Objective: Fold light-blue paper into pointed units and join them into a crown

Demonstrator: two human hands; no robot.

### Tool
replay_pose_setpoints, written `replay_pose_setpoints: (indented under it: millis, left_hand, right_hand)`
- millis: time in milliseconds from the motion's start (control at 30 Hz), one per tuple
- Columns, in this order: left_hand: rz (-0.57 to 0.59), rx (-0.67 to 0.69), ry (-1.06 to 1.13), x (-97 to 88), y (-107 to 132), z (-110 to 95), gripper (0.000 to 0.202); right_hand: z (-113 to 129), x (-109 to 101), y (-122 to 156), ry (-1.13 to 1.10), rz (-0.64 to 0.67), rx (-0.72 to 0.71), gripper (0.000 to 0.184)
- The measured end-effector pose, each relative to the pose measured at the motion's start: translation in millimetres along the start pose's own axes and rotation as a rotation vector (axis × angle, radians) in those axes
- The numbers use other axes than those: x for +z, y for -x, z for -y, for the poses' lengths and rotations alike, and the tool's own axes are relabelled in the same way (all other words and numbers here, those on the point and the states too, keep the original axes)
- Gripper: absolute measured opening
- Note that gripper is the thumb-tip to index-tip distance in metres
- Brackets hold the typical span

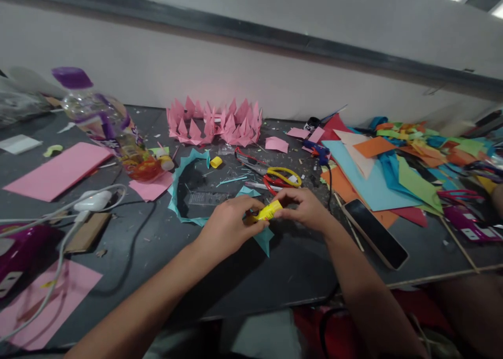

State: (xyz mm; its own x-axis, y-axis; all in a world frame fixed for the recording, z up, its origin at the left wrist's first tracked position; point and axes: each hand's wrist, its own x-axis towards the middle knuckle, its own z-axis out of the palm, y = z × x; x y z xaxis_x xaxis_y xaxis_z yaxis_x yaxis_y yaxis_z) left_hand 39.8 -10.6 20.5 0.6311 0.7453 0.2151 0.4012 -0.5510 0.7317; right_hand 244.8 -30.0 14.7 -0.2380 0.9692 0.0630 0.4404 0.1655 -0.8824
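Note:
Between my two hands is a small yellow glue stick [270,210], held at a slant above the table. My left hand [231,217] grips its lower left end, and the fingers of my right hand [301,207] pinch the upper right end. A yellow cap [216,162] lies apart on the table. Below my left fingers a teal folded paper piece [264,241] shows, partly covered; I cannot tell if a hand touches it. A curved teal paper strip with points [175,191] lies left of my hands. Another teal piece [248,191] sits just behind them.
Scissors [285,175] with yellow and red handles lie behind my hands. Pink paper crowns [214,126] stand by the wall. A bottle [106,120] is at left, near a white charger [93,199]. Right are a phone [376,234], a blue glue gun [317,150] and coloured paper [369,173].

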Motion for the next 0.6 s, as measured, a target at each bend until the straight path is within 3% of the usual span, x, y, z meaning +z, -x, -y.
replay_pose_setpoints:
  millis: [133,300,367,467,533,600]
  left_hand:
    - [-0.068,0.079,-0.013,4.5,2,-1,0.011]
    - [-0.229,0.118,0.081,5.2,3,-2,0.018]
    - [-0.330,0.189,0.025,5.1,3,-2,0.018]
    - [-0.446,0.339,-0.048,5.5,4,-3,0.010]
    - [-0.348,0.429,-0.087,7.2,5,-2,0.009]
    - [-0.124,0.483,-0.173,10.6,6,1,0.013]
  right_hand:
    - [0,2,-1,-0.060,-0.053,-0.035,0.034]
    - [3,6,0,-0.248,0.012,-0.100,0.034]
    - [2,6,-2,-0.302,-0.066,-0.110,0.028]
    - [-3,4,-7,-0.486,-0.298,-0.062,0.030]
    - [-7,1,-11,-0.600,-0.458,-0.015,0.034]
    - [-9,-2,-15,-0.664,-0.595,0.021,0.039]
